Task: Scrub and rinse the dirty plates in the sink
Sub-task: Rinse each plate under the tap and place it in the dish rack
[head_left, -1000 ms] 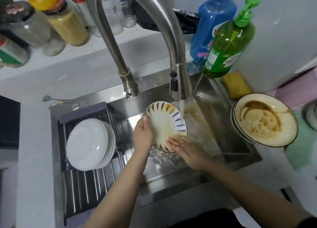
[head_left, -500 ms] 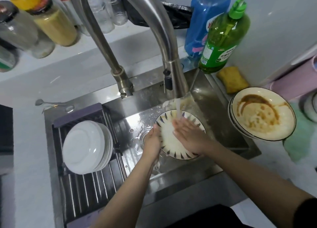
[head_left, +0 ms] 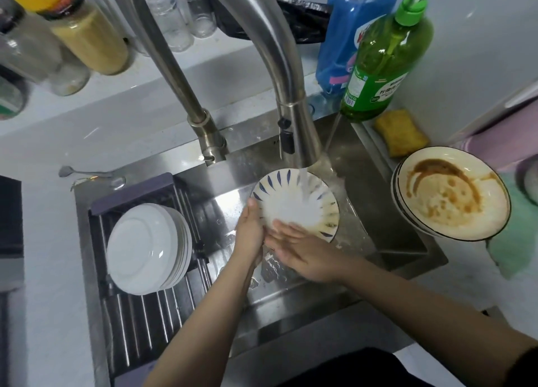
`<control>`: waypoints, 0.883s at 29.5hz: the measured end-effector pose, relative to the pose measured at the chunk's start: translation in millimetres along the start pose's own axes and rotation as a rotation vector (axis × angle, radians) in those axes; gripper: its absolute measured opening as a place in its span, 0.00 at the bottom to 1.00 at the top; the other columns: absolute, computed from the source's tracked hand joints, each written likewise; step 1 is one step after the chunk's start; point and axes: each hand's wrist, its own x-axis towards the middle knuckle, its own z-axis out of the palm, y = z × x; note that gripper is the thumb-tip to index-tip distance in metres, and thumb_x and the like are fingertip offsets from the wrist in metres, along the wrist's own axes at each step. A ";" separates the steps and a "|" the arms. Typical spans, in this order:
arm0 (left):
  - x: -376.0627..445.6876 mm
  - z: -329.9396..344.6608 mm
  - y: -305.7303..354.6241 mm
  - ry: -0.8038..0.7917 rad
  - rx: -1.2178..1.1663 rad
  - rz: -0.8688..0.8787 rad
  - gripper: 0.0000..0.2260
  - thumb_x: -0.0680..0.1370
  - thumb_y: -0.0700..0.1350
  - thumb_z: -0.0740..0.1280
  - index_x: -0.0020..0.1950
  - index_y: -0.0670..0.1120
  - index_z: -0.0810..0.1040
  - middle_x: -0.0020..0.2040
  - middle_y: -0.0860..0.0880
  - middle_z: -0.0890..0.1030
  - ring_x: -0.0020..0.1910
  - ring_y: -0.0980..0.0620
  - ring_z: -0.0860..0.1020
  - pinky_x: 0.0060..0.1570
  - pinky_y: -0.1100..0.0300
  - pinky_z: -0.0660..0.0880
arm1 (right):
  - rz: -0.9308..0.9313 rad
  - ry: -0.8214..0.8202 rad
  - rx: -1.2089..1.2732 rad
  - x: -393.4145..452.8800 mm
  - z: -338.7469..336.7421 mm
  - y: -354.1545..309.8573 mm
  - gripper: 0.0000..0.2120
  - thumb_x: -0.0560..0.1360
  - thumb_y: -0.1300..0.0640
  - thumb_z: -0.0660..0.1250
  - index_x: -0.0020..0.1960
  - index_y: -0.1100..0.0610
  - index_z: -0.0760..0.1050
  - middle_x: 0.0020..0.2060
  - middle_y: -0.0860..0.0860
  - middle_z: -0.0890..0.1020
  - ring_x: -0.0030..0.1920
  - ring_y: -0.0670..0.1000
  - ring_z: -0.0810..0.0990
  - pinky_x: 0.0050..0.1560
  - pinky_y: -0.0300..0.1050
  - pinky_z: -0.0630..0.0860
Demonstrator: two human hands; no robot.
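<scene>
At the centre of the frame the left hand [head_left: 251, 233] gripped the left rim of the striped plate [head_left: 295, 204], thumb curled over the edge. The right hand [head_left: 302, 254] lay with straight fingers pressed flat on the plate's lower face. The plate tilted over the sink [head_left: 387, 235], directly under the faucet [head_left: 294, 130], and water ran onto its white middle, where glare washed out the surface; brown smears seemed to remain near its lower right rim.

Left of the grip, a stack of white plates [head_left: 145, 248] leaned on the drying rack [head_left: 139, 322] laid across the sink's left half. At the right, a stack of dirty plates [head_left: 451, 194] overhung the sink's edge, the top one streaked with brown sauce. Bare basin showed between that stack and the held plate. Above it sat a yellow sponge [head_left: 401, 132], a green soap bottle [head_left: 384, 63] holding green liquid, and a blue bottle [head_left: 349, 34]. Jars [head_left: 84, 34] stood along the upper left, one filled with yellowish powder.
</scene>
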 end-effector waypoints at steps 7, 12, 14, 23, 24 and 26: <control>4.5 -3.5 -3.0 -0.012 -0.011 -0.008 0.20 0.82 0.58 0.54 0.64 0.48 0.75 0.56 0.48 0.82 0.55 0.49 0.80 0.59 0.51 0.74 | 0.206 0.136 -0.162 -13.5 -6.5 28.1 0.45 0.66 0.30 0.21 0.77 0.44 0.48 0.76 0.41 0.49 0.77 0.47 0.45 0.73 0.43 0.36; -0.4 2.8 -2.3 -0.009 -0.071 -0.042 0.19 0.84 0.53 0.51 0.64 0.45 0.74 0.61 0.44 0.80 0.61 0.46 0.78 0.65 0.49 0.72 | 0.056 0.005 0.070 0.7 -10.5 -11.7 0.26 0.81 0.42 0.40 0.77 0.49 0.51 0.76 0.41 0.53 0.74 0.38 0.42 0.75 0.40 0.38; 6.5 -7.7 -2.7 0.047 -0.065 -0.034 0.17 0.84 0.54 0.52 0.61 0.49 0.76 0.59 0.45 0.81 0.60 0.45 0.78 0.63 0.46 0.73 | 0.080 0.001 0.034 -18.7 -10.5 4.0 0.34 0.76 0.34 0.34 0.76 0.45 0.57 0.74 0.40 0.60 0.74 0.38 0.50 0.76 0.42 0.45; -14.5 5.7 -5.4 -0.024 0.087 -0.059 0.17 0.84 0.54 0.53 0.56 0.46 0.76 0.47 0.46 0.83 0.46 0.49 0.81 0.58 0.50 0.75 | 0.143 -0.016 0.027 4.1 -6.7 5.9 0.30 0.79 0.40 0.37 0.78 0.49 0.44 0.77 0.43 0.45 0.75 0.45 0.35 0.74 0.44 0.34; -12.4 3.6 -3.6 -0.017 0.075 -0.053 0.19 0.84 0.53 0.53 0.58 0.43 0.77 0.49 0.42 0.83 0.50 0.44 0.81 0.58 0.49 0.75 | 0.077 -0.053 0.072 -3.1 -3.5 2.4 0.31 0.77 0.39 0.37 0.78 0.48 0.46 0.76 0.41 0.46 0.75 0.42 0.35 0.74 0.41 0.35; -5.9 -5.1 -4.0 0.012 0.076 -0.036 0.19 0.83 0.54 0.53 0.60 0.43 0.76 0.54 0.44 0.82 0.57 0.43 0.80 0.59 0.50 0.75 | 0.069 -0.067 0.037 -21.1 2.0 13.9 0.37 0.73 0.34 0.32 0.78 0.47 0.47 0.76 0.41 0.47 0.75 0.41 0.38 0.73 0.37 0.36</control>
